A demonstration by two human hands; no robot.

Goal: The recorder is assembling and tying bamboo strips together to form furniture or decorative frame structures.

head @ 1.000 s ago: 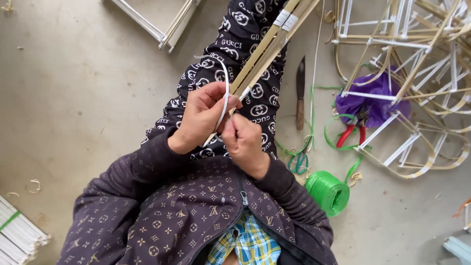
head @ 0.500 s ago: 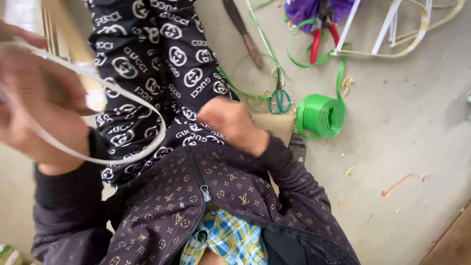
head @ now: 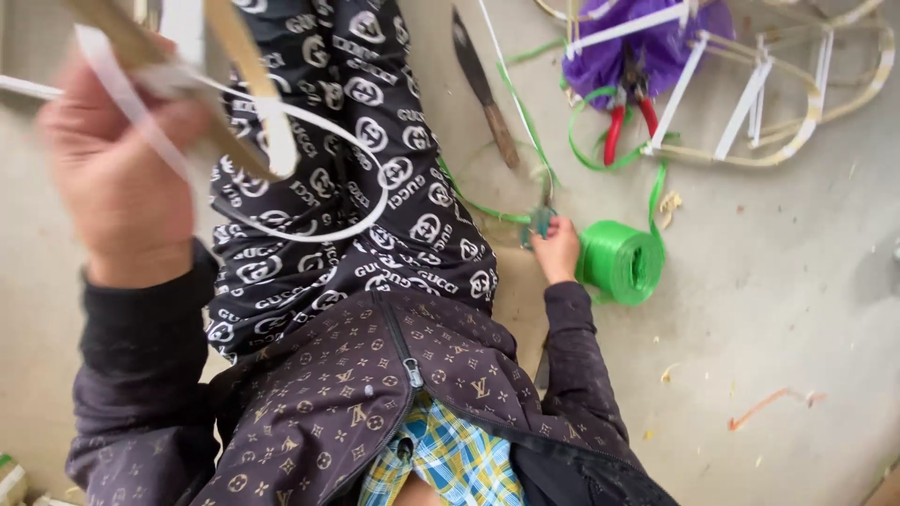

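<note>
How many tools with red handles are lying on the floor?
1: a pair of red-handled pliers lies at the top of the view, beside the purple plastic bag and the bamboo strip frame. The bag may hide others.

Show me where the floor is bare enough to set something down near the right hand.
Bare floor lies right of the green roll, with only small scraps. Crowded: above the right hand, where scissors, knife, red pliers and the frame lie. The left hand holds sticks and a white strip.
</note>
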